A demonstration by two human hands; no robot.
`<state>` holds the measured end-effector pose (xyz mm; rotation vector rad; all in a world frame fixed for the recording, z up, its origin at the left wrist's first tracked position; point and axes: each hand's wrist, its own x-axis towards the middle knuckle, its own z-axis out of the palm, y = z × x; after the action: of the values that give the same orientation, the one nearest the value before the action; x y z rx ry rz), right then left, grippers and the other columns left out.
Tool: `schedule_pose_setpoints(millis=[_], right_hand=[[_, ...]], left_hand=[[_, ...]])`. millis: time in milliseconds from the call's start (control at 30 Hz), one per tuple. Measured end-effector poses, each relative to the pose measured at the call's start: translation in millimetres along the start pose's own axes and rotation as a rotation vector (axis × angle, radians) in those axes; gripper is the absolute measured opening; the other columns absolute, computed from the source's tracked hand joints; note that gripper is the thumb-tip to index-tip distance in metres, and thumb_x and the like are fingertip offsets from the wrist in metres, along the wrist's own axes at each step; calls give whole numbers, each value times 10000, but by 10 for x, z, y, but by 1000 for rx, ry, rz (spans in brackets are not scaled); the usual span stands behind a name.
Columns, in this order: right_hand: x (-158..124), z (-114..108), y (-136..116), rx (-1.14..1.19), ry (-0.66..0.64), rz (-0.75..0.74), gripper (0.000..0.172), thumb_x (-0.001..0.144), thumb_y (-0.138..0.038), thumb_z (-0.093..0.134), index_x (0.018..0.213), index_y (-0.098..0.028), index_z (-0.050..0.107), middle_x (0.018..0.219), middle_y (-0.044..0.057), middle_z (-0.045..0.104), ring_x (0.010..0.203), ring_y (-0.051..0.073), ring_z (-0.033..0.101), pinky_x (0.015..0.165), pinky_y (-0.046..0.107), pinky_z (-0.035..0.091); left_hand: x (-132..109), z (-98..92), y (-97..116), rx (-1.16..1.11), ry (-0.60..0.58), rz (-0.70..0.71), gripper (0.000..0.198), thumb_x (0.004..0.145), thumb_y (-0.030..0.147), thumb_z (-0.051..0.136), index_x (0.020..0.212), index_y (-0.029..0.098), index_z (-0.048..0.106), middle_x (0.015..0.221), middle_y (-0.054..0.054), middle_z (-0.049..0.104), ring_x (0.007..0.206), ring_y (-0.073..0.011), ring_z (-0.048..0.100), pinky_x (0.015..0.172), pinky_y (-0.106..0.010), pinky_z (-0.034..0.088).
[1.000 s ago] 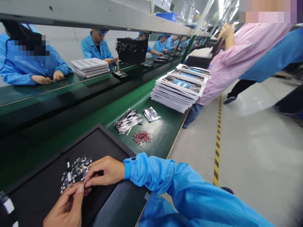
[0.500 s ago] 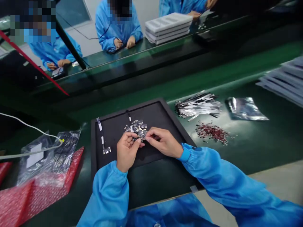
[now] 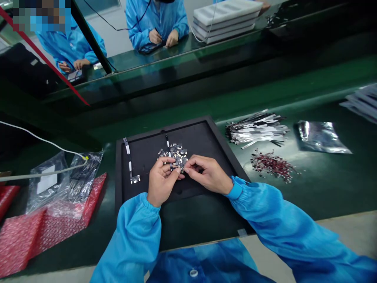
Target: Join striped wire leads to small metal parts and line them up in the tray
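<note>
My left hand (image 3: pixel 162 181) is closed, thumb and fingers pinching a small circuit board, mostly hidden, over the near side of a black tray (image 3: pixel 193 193). A black-and-white flat flex cable (image 3: pixel 167 142) runs toward these fingers; whether it joins the held board I cannot tell. From the right, my right hand (image 3: pixel 207 173) meets the same board's edge with thumb and forefinger pinched together. Whatever lies between those fingertips is too small to make out. Just beyond both hands is a pile of small circuit boards (image 3: pixel 178 151). One board with its flex cable (image 3: pixel 130 167) lies apart at the tray's left.
Right of the tray lie a heap of flex cables (image 3: pixel 259 129), a pile of tiny red-wired parts (image 3: pixel 272 165) and a silver bag (image 3: pixel 322 135). Red bubble wrap (image 3: pixel 59 232) and clear bags (image 3: pixel 48 181) are on the left. Co-workers in blue sit across the bench.
My view has tilted down and shifted slightly left, so the bench things appear moved. Both hands stay together over the tray, fingers still pinched, with only slight finger movement.
</note>
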<state>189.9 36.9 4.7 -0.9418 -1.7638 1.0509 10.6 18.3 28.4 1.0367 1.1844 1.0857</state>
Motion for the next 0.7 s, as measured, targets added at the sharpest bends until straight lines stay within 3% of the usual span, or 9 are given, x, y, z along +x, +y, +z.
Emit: schedule_pose_setpoints(millis=[700], right_hand=[[-12,-16,-7,-28,-21,-44,116,948,-233,584,855,-184,631,752,5,574,642,119,510,594,248,415]], left_hand=[[-22,9,-69,80,5,67,336,826,211,717,1113,173,546,808,-13,715,690,-143,728,705,-248,580]])
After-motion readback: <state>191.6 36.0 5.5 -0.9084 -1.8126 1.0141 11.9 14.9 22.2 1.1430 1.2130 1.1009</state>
